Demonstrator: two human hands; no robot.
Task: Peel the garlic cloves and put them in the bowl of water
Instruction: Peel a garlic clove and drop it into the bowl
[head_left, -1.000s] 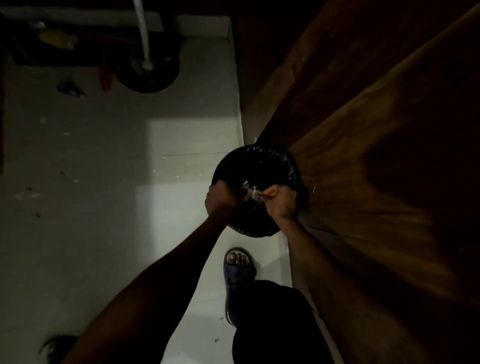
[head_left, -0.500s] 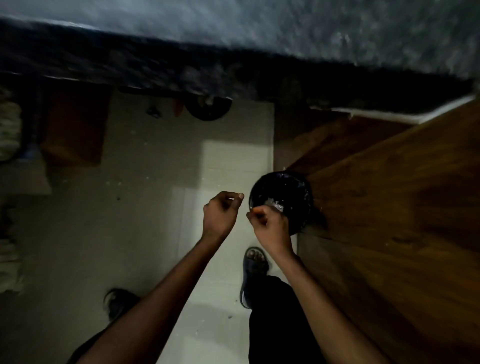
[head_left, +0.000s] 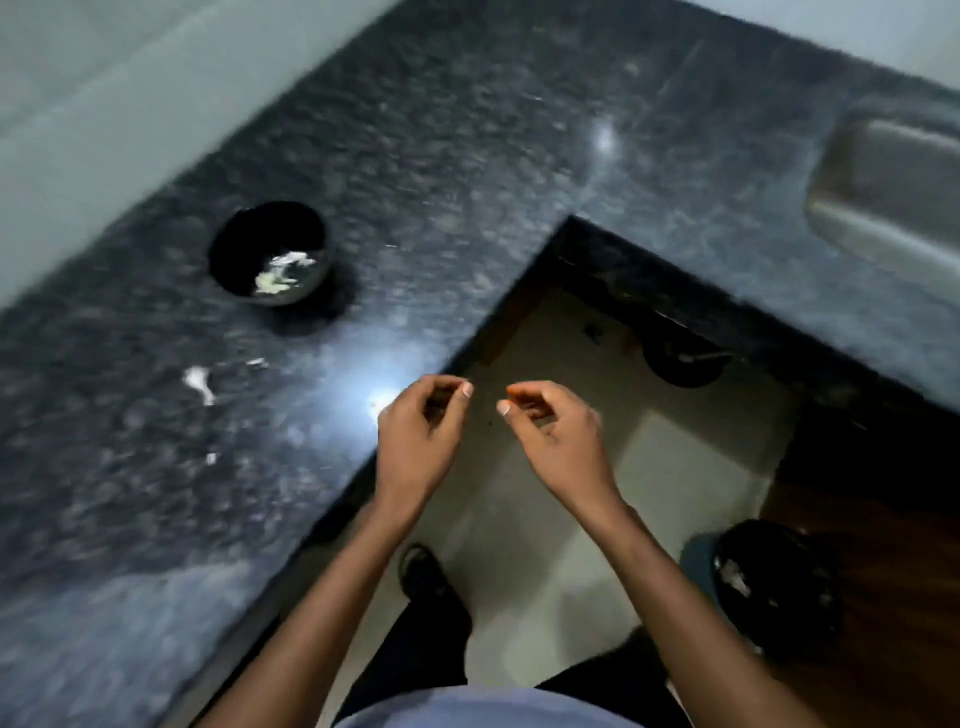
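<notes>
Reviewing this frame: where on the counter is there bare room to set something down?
Bare granite counter runs from the bowl rightward to the sink, and also near the front-left edge. The crowded part is just below the bowl, around the white scraps.

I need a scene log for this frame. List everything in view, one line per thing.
bowl: 1, black, on the countertop's left part, pale pieces inside.
white scraps: a few, on the countertop nearer than the bowl.
countertop: 1, dark speckled, L-shaped.
sink: 1, metal, far right.
bin: 1, black liner, on the floor at right, white bits inside.
floor: pale tiles.
round dark object: 1, on the floor under the countertop's edge.
left hand: fingers loosely curled, nothing visible in them.
right hand: same.
</notes>
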